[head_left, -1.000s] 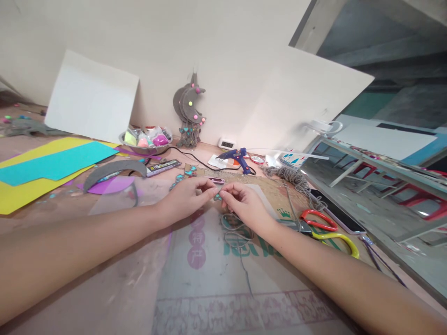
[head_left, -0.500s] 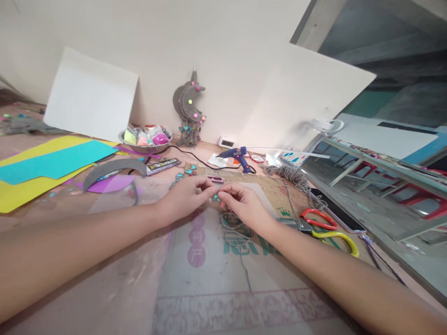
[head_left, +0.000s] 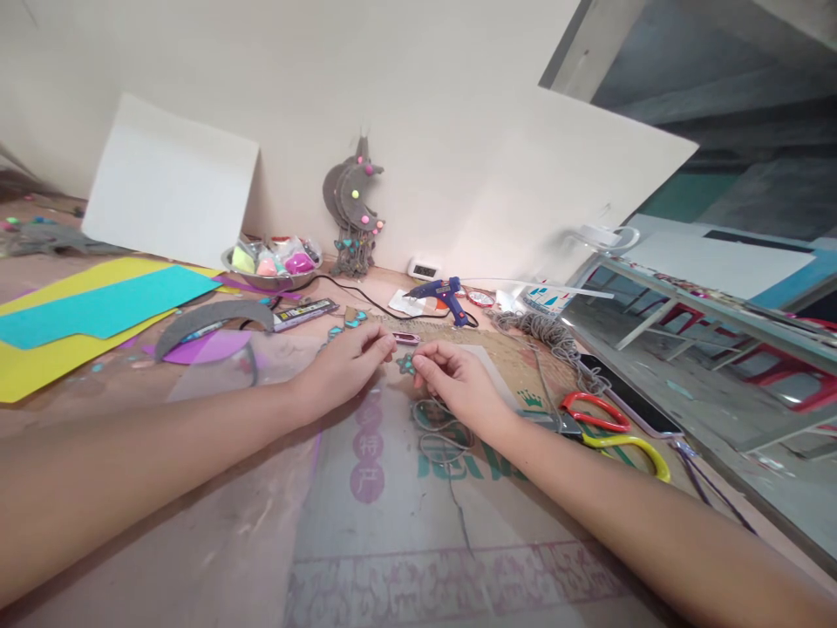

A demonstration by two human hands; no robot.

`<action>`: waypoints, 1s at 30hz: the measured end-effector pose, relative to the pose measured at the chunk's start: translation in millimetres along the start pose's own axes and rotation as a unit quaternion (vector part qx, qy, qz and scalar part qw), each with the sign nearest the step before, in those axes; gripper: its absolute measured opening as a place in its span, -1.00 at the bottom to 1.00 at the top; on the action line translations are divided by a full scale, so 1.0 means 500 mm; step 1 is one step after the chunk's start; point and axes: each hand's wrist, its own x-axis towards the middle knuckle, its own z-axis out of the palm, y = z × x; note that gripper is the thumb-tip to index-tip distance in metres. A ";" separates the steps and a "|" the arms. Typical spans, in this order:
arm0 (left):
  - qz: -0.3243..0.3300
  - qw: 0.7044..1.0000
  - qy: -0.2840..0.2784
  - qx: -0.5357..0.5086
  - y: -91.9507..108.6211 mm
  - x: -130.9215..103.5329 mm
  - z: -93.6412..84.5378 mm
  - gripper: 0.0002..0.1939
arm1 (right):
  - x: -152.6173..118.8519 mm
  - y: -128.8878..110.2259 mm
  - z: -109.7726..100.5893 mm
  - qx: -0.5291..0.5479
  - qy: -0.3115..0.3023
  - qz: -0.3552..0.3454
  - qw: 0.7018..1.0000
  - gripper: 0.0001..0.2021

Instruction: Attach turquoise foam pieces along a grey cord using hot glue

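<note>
A small grey ornament with teal bits [head_left: 406, 364] is pinched between the thumb and fingertips of my right hand [head_left: 458, 379]. My left hand [head_left: 357, 371] is a short gap to the left, its thumb pressed to its curled fingers; what they hold, if anything, is too small to make out. Thin grey cord [head_left: 445, 429] lies in loops below my right hand, on a clear plastic sheet over printed cardboard [head_left: 405, 515]. Just beyond the hands is a small dark pink-framed item [head_left: 405, 337]. More teal-and-grey pieces [head_left: 355, 318] lie past my left hand.
A blue glue gun [head_left: 439, 295] rests behind the hands. Scissors [head_left: 615, 445], a phone [head_left: 628, 397] and a grey cord bundle [head_left: 549, 336] are at right. On the left are coloured sheets [head_left: 105, 305] and a metal bowl [head_left: 271, 277]. A grey moon decoration [head_left: 353, 196] leans against the wall.
My hands have drawn slightly apart, the left one shifting left. The small grey-and-teal ornament now shows more plainly in my right fingertips.
</note>
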 end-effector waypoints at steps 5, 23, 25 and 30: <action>0.010 1.000 -0.018 0.022 0.001 0.002 0.000 -0.64 | 0.000 -0.002 0.000 0.007 0.014 0.007 1.000 -0.77; 0.002 0.999 -0.039 -0.012 0.019 -0.007 0.003 -0.80 | -0.001 -0.006 -0.003 -0.004 0.018 0.004 1.000 -0.75; -0.003 0.999 -0.039 -0.015 0.018 -0.007 0.004 -0.81 | -0.001 -0.009 -0.003 0.003 0.020 0.007 1.000 -0.74; -0.001 0.998 -0.054 -0.027 0.018 -0.013 0.007 -0.82 | 0.000 -0.010 0.002 0.023 0.030 0.010 0.999 -0.80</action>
